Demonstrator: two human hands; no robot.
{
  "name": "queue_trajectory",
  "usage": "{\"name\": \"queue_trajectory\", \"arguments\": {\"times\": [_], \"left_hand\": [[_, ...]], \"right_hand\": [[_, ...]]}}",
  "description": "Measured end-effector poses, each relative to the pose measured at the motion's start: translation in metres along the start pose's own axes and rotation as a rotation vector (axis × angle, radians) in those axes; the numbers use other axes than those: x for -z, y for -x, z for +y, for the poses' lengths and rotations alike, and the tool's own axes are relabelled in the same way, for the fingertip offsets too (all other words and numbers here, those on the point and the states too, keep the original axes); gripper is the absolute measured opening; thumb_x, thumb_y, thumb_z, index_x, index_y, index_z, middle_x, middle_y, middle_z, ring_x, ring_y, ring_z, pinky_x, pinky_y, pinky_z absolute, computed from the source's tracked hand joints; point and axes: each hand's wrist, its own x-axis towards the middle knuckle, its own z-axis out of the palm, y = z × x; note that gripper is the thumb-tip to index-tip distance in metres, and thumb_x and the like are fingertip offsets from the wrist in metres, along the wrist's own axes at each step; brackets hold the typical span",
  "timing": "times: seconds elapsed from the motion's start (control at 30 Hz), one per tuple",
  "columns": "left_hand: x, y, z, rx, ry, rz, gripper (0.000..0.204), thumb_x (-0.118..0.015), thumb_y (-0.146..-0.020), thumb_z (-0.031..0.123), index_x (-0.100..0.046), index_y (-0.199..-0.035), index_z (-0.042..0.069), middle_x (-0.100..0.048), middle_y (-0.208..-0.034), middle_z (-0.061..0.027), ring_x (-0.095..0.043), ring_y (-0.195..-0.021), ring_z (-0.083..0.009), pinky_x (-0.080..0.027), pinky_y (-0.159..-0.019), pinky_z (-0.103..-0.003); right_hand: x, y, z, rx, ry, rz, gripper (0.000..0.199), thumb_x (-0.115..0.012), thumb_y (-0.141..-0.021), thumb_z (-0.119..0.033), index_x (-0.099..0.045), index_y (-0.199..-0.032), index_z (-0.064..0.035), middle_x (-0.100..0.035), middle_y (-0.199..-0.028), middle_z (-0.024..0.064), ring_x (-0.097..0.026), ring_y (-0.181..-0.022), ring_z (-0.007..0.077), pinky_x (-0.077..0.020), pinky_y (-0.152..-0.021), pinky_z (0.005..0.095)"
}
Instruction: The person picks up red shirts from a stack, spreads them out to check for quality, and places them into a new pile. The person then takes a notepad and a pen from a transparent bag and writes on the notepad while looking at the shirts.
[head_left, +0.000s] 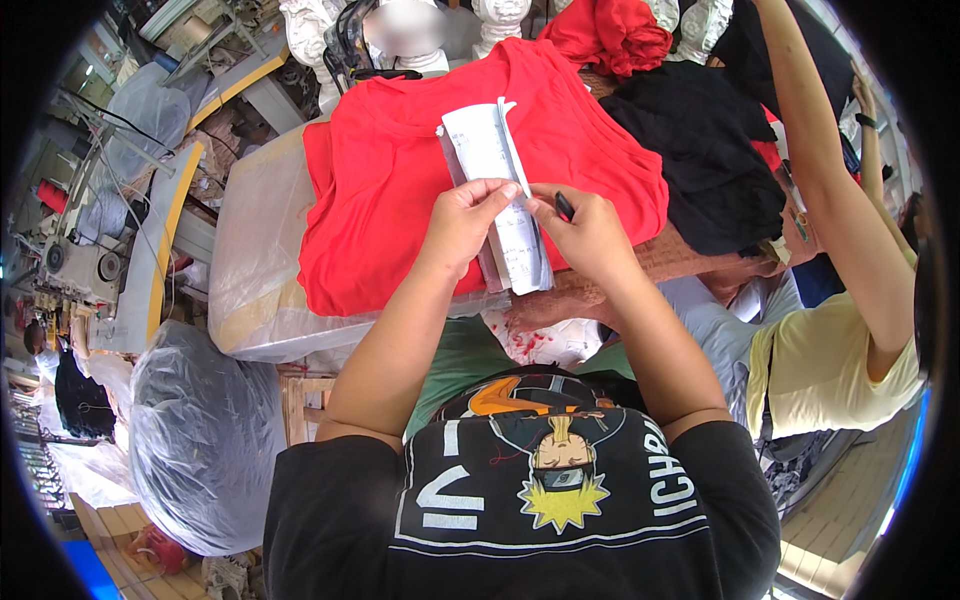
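A narrow paper notebook with handwriting on its white pages lies over a pile of red garments. My left hand pinches its left side between thumb and fingers. On the opposite edge, the thumb and fingers of my right hand are closed on the pages. A black pen sticks out from among the right hand's fingers; most of it is hidden. The notebook's upper right corner curls up. Beneath the red pile is a plastic-wrapped, padded surface.
Crumpled black cloth lies right of the red pile, with bunched red cloth behind. A co-worker's arm reaches in at the right. White baluster-like posts stand at the back. Left are a large plastic-wrapped bundle and a yellow-edged table.
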Motion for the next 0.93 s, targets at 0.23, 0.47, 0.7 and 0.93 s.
{"name": "queue_trajectory", "arguments": {"times": [0.23, 0.47, 0.7, 0.93], "left_hand": [[0.006, -0.006, -0.009, 0.045, -0.060, -0.001, 0.020, -0.062, -0.088, 0.010, -0.065, -0.105, 0.001, -0.065, -0.089, -0.0072, -0.061, -0.076, -0.0103, -0.049, -0.067, -0.023], [0.006, -0.007, -0.027, 0.039, -0.169, 0.159, 0.022, -0.056, -0.088, 0.005, -0.065, -0.108, 0.005, -0.063, -0.083, -0.0089, -0.060, -0.070, -0.0117, -0.048, -0.061, -0.025], [0.001, -0.007, -0.021, 0.077, -0.074, 0.063, 0.039, -0.067, -0.086, 0.031, -0.065, -0.106, -0.003, -0.066, -0.093, -0.0091, -0.060, -0.083, -0.0117, -0.047, -0.074, -0.025], [0.008, -0.012, -0.031, 0.085, -0.013, 0.040, 0.042, -0.070, -0.084, 0.034, -0.065, -0.106, -0.001, -0.066, -0.094, -0.0066, -0.060, -0.085, -0.0123, -0.047, -0.077, -0.025]], "right_hand": [[-0.005, -0.006, 0.015, -0.114, 0.097, -0.062, 0.039, -0.066, -0.081, -0.034, -0.067, -0.100, -0.0004, -0.060, -0.066, 0.0155, -0.060, -0.060, 0.0237, -0.0459, -0.061, 0.0345], [-0.011, -0.007, 0.032, -0.133, -0.037, 0.027, 0.034, -0.059, -0.080, -0.027, -0.067, -0.099, 0.0004, -0.062, -0.069, 0.0174, -0.062, -0.065, 0.0245, -0.0476, -0.066, 0.0340], [-0.006, -0.004, 0.029, -0.152, -0.089, -0.050, 0.035, -0.057, -0.080, -0.025, -0.066, -0.102, 0.0004, -0.064, -0.073, 0.0177, -0.064, -0.069, 0.0221, -0.0485, -0.068, 0.0336], [-0.005, -0.002, 0.020, -0.114, -0.023, -0.047, 0.031, -0.057, -0.085, -0.022, -0.066, -0.107, -0.0024, -0.057, -0.064, 0.0071, -0.051, -0.060, 0.0109, -0.0441, -0.061, 0.0293]]}}
